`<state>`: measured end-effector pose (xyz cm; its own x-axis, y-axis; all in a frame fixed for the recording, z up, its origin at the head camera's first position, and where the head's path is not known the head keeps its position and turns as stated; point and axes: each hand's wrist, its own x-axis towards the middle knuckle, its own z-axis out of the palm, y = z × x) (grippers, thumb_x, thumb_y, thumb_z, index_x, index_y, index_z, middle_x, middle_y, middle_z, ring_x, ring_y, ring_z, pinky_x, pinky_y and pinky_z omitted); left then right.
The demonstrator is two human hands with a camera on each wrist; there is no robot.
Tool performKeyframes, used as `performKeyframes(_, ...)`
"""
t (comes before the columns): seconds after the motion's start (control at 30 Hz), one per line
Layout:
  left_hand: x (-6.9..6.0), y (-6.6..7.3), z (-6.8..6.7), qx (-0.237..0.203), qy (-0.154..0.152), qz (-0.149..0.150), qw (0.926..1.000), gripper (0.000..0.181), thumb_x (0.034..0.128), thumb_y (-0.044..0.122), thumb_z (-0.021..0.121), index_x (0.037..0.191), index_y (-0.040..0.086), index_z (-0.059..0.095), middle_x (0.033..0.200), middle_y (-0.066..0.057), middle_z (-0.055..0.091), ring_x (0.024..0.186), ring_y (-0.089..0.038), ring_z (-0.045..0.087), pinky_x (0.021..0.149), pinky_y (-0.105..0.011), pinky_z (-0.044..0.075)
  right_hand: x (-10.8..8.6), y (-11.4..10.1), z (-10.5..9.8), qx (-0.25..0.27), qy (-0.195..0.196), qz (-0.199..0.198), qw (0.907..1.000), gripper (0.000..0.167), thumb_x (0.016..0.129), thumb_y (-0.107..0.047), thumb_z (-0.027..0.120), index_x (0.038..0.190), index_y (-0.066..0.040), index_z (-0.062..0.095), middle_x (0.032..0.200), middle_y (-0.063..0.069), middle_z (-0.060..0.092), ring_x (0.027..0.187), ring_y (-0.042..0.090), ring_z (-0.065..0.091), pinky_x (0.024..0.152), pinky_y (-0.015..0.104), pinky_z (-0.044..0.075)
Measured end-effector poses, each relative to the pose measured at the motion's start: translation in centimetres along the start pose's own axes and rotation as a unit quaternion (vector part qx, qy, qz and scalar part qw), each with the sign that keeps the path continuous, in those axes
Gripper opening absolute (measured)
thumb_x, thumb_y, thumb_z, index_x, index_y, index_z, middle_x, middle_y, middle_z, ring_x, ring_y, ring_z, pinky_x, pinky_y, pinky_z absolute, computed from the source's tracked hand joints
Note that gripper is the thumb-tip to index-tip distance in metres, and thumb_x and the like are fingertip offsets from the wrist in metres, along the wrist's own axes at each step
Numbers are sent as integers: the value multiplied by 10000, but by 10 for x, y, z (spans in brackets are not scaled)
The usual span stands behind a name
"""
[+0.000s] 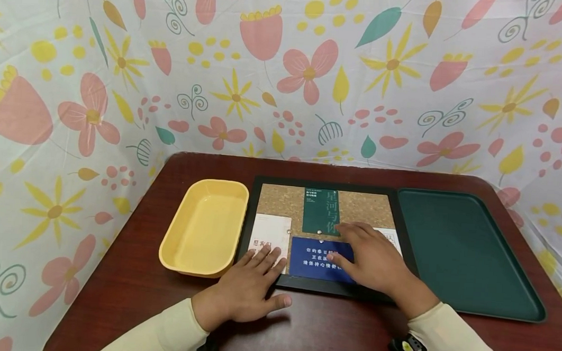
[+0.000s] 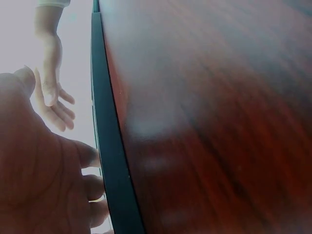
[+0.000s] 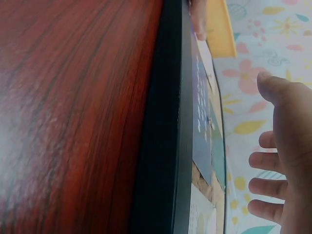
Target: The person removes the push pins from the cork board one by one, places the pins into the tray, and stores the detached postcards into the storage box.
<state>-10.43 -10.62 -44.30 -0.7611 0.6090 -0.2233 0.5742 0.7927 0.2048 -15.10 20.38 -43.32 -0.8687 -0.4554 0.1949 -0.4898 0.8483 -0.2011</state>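
Note:
A cork board (image 1: 280,196) with a black frame lies on the table. Pinned to it are a dark green card (image 1: 316,209), a blue card (image 1: 312,257), a white card (image 1: 271,227) at the left and another white card (image 1: 391,235) at the right, partly hidden. My left hand (image 1: 241,290) lies over the frame's lower left corner, fingers spread and touching the left white card. Fingers extended, my right hand (image 1: 376,260) is over the board's right part, covering some of the blue card; in the right wrist view it appears raised off the surface. Neither hand holds anything.
A yellow plastic basin (image 1: 204,227) stands left of the board. To the right lies a dark green tray (image 1: 467,254), close against the frame. Clear-headed pins (image 1: 321,241) show between the cards. A flower-patterned cloth (image 1: 307,124) hangs behind the brown table (image 1: 301,330).

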Motion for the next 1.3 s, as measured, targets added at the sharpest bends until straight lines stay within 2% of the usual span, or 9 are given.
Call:
performKeyframes(0.2,0,0,0,-112,17,20,9999,844,1010,740,234,1641,181,255,1702,-48,138,1564,-260,54,1233,-521,118,5,-4,4,103,-78,55,9999,733,933,-614,657,1466,-120,567,1443,103,578,1367,350,483,1099,619,368)
performKeyframes(1.0,1,-1,2,-87,6,-25,10000,844,1012,738,230,1641,176,253,1703,-44,129,1564,-258,48,1230,-527,130,24,-22,14,121,-78,-152,9998,716,951,-646,599,1450,-132,590,1403,83,616,1340,313,520,1096,576,398)
performKeyframes(1.3,0,-1,2,-131,33,29,9999,829,1019,726,244,1643,180,246,1704,-55,127,1564,-267,48,1227,-542,128,28,-22,19,196,36,-208,9996,686,975,-639,567,1443,-138,600,1391,72,624,1323,301,535,1078,572,418)
